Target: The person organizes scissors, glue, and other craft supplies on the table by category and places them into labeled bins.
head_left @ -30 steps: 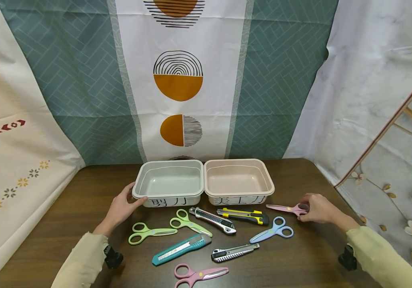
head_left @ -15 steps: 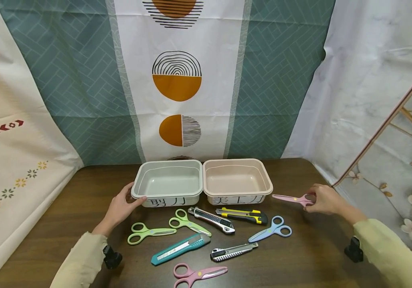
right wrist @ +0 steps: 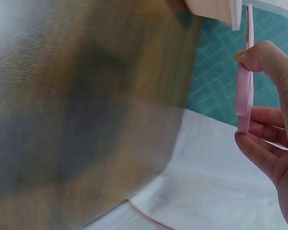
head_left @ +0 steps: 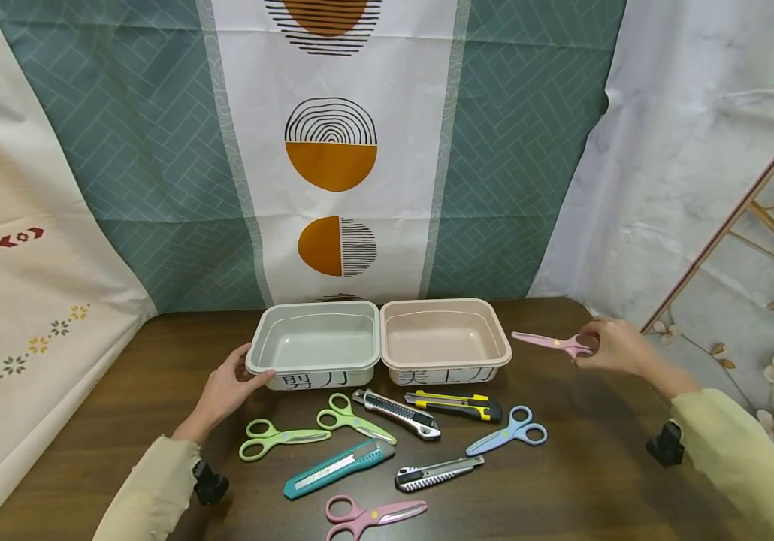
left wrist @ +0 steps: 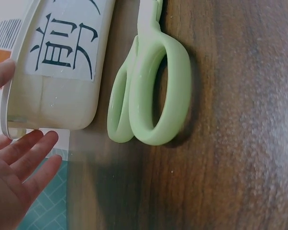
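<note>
I see the pink scissors [head_left: 552, 343] held off the table [head_left: 597, 481], pinched at the handle end by my right hand [head_left: 613, 347]. Their long axis runs nearly level, blades pointing toward 9 o'clock from the hand, tip slightly toward 10. The blade tip sits just beside the right rim of the beige bin [head_left: 445, 342], near its far corner, not touching as far as I can tell. In the right wrist view the scissors [right wrist: 243, 91] show edge-on, closed, with the thumb on one side and the curled fingers [right wrist: 259, 143] on the other.

The grey-green bin [head_left: 315, 344] stands touching the beige one on its 9 o'clock side, so it lies farther from the scissors, past the beige bin along the same line the blades point. The right hand is the nearer of the two to the scissors; my left hand [head_left: 228, 391] is well apart, at 9 o'clock across both bins. It rests relaxed against the near left corner of the grey-green bin [left wrist: 58, 72], fingers straight and holding nothing.

On the table at 6 o'clock from the bins lie two green scissors [head_left: 279, 437], blue scissors [head_left: 509, 433], a second pink pair [head_left: 373, 515], and four utility knives, among them a teal knife [head_left: 336, 468] and a yellow-and-black one [head_left: 455, 405].
</note>
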Tool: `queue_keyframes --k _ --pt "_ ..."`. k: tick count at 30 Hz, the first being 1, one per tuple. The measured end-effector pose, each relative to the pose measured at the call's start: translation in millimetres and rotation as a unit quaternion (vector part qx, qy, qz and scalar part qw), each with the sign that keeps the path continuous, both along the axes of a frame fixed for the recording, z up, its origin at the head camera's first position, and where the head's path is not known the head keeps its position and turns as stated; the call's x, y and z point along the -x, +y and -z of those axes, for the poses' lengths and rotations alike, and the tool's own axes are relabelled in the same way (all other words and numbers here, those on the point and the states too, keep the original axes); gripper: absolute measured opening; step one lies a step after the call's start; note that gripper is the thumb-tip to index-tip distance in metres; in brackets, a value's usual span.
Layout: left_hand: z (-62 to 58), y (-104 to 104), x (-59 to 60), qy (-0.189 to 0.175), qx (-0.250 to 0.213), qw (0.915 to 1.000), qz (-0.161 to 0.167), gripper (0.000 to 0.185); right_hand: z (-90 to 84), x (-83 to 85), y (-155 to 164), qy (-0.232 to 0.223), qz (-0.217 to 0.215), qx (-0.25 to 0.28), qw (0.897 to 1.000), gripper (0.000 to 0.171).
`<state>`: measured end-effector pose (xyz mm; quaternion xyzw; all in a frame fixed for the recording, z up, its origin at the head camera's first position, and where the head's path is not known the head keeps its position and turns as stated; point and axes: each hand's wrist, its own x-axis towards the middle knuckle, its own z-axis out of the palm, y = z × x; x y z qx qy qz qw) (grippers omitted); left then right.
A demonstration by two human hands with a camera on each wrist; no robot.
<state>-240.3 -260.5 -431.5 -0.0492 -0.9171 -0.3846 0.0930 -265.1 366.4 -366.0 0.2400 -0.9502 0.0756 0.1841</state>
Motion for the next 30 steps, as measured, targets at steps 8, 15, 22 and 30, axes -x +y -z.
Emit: queue_keyframes --k 8,15,22,30 --pt "-1.6 0.0 -0.9 0.001 0.000 1.0000 -0.003 0.074 -21.4 7.4 -21.3 0.007 -0.017 0.006 1.000 0.041" --pt "-1.4 -0.5 0.1 -0.003 -0.005 1.0000 0.001 0.074 -36.0 14.5 -47.6 0.025 -0.043 0.001 0.999 0.041" --pt "-2.3 0.6 0.3 -0.005 -0.002 1.0000 -0.001 0.074 -45.4 18.9 -71.5 0.012 -0.056 0.002 0.998 0.032" --pt "-6.9 2.7 -2.1 -0.008 0.000 1.0000 0.000 0.073 -49.9 23.8 -93.9 0.005 -0.073 0.004 0.997 0.033"
